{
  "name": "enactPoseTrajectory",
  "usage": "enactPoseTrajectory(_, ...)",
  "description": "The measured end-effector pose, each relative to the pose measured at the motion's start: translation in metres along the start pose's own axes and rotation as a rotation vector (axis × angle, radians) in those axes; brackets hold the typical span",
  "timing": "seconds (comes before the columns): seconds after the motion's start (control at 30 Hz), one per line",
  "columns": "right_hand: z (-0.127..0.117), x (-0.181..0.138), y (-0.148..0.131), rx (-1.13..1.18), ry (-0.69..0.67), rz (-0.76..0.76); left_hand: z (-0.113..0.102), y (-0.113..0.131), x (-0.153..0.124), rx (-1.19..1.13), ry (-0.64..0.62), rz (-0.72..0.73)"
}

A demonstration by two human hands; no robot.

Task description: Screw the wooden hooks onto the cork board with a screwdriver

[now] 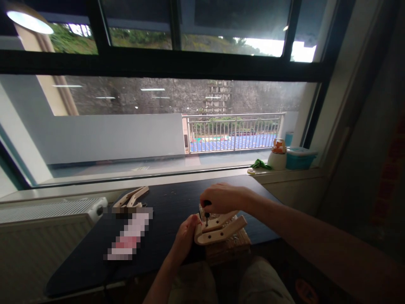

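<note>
My left hand [186,236] is closed on the rounded end of a pale wooden frame [210,237] with two arms and several round holes. Above it, my right hand [223,197] is wrapped round the black handle of a screwdriver [207,217]. The screwdriver stands upright, its lower end at a hole in the frame's far arm; the tip itself is hidden. Under the frame is a rough wood-coloured block [229,249] at the table's near edge, with small bits on it.
More pale wooden pieces [132,197] lie at the back left of the dark table [164,211], beside a blurred-out pink item [129,236]. A radiator [50,219] adjoins the left side. On the windowsill sit a green cloth [261,164], a white container [276,160] and a teal box [300,158].
</note>
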State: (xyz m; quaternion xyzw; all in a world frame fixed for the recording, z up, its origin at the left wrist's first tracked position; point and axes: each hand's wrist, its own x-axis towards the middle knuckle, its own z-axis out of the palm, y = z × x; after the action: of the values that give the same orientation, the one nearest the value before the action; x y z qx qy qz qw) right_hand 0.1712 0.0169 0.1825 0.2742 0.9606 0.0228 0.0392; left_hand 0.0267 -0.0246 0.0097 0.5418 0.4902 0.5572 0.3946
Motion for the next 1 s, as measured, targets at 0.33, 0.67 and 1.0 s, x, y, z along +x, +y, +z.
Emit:
enactPoseTrajectory(0.33,0.023,0.006,0.007,0.030,0.052,0.117,0.001,0.003,-0.002,-0.004,0.001,-0.020)
enactPoseTrajectory(0.67,0.019,0.003,0.006,-0.002,0.080,0.183,0.002,0.003,-0.002,-0.019,-0.013,0.009)
enactPoseTrajectory(1.0,0.016,0.002,-0.017,-0.073,0.069,-0.026,0.001,0.001,-0.002,-0.013,-0.011,-0.003)
